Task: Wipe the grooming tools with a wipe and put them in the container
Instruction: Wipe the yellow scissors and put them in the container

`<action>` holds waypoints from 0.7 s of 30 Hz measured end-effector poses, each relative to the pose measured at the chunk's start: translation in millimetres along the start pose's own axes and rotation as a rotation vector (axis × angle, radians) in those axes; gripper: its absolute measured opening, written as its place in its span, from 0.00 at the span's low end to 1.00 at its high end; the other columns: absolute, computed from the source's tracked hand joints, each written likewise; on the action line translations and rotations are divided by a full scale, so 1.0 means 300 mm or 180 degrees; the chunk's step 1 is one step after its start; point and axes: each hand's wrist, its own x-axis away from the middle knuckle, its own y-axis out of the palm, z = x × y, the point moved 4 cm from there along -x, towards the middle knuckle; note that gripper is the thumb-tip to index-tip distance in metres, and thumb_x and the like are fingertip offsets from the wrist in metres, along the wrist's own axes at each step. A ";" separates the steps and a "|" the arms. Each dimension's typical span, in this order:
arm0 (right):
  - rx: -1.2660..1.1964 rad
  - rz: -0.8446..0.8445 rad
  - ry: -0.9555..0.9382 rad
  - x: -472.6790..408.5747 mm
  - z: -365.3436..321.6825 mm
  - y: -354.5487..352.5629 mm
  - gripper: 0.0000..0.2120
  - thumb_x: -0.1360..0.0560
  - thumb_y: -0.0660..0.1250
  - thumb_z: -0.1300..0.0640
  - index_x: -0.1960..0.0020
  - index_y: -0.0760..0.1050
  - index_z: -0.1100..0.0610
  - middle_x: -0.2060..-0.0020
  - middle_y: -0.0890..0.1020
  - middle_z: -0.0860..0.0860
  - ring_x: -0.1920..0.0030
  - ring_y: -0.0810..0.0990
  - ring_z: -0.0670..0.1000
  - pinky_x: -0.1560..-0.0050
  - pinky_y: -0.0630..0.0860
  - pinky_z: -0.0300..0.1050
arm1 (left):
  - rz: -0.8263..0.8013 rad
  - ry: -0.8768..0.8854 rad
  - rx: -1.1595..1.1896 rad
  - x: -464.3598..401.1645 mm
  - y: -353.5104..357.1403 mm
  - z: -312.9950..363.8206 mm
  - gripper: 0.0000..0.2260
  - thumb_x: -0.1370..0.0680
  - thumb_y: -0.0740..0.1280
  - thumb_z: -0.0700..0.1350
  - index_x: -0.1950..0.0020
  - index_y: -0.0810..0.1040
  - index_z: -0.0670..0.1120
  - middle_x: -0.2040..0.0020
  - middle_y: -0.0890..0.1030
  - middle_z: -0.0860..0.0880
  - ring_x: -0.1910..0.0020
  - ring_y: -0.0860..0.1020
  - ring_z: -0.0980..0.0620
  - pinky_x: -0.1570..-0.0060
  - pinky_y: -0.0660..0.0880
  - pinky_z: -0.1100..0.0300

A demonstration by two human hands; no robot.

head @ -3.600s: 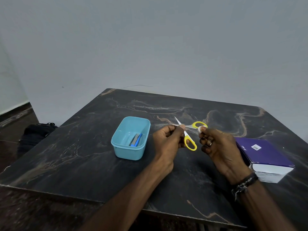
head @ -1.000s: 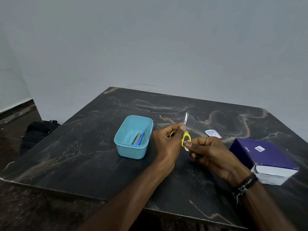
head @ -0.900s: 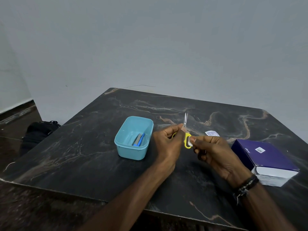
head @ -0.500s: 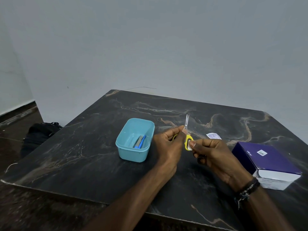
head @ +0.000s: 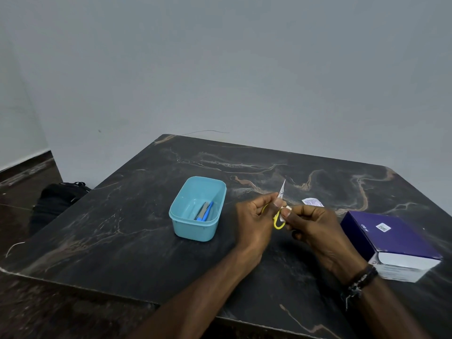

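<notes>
Near the lower centre of the frame, two forearms converged above the dark marble table (head: pixel 122 241). Left hand (head: pixel 254 223) curled its fingers round the yellow-handled scissors (head: pixel 278 217), blades tilted up and away, apparently to steady them. Right hand (head: pixel 315 228) pinched a small white wipe (head: pixel 285 214) against the handle, evidently to clean it. Left of the hands stood the turquoise container (head: pixel 195 228), already holding a file-like tool and a blue one, within easy reach. Farther right lay a torn sachet (head: pixel 311 202) and a purple box (head: pixel 391 241).
</notes>
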 end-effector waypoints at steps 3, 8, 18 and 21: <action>-0.0033 0.0118 -0.0127 -0.003 -0.014 -0.008 0.08 0.27 0.71 0.59 0.59 0.82 0.65 0.67 0.81 0.57 0.67 0.75 0.48 0.68 0.69 0.40 | -0.0093 -0.0008 -0.0167 0.006 0.013 0.006 0.09 0.19 0.63 0.43 0.53 0.84 0.47 0.56 0.85 0.42 0.59 0.81 0.52 0.53 0.80 0.53; -0.0024 0.0395 -0.0188 -0.008 -0.021 -0.044 0.07 0.26 0.70 0.58 0.54 0.82 0.61 0.63 0.82 0.56 0.63 0.76 0.50 0.64 0.72 0.44 | -0.0364 -0.0111 -0.0191 0.010 0.021 0.013 0.08 0.20 0.65 0.42 0.54 0.82 0.54 0.54 0.85 0.45 0.53 0.84 0.45 0.53 0.82 0.53; -0.0123 0.0416 -0.0214 -0.008 -0.022 -0.051 0.13 0.32 0.74 0.55 0.51 0.82 0.61 0.68 0.83 0.53 0.69 0.74 0.47 0.69 0.69 0.41 | -0.0462 -0.0115 -0.0080 0.016 0.009 0.028 0.08 0.23 0.68 0.36 0.52 0.81 0.48 0.56 0.84 0.42 0.58 0.83 0.46 0.61 0.81 0.60; 0.0058 0.0326 -0.0162 -0.015 -0.031 -0.052 0.15 0.34 0.75 0.52 0.53 0.82 0.61 0.68 0.82 0.54 0.69 0.74 0.46 0.70 0.69 0.40 | -0.0434 -0.0124 -0.0036 0.017 0.008 0.033 0.08 0.23 0.68 0.36 0.52 0.81 0.49 0.57 0.84 0.44 0.58 0.83 0.47 0.62 0.81 0.60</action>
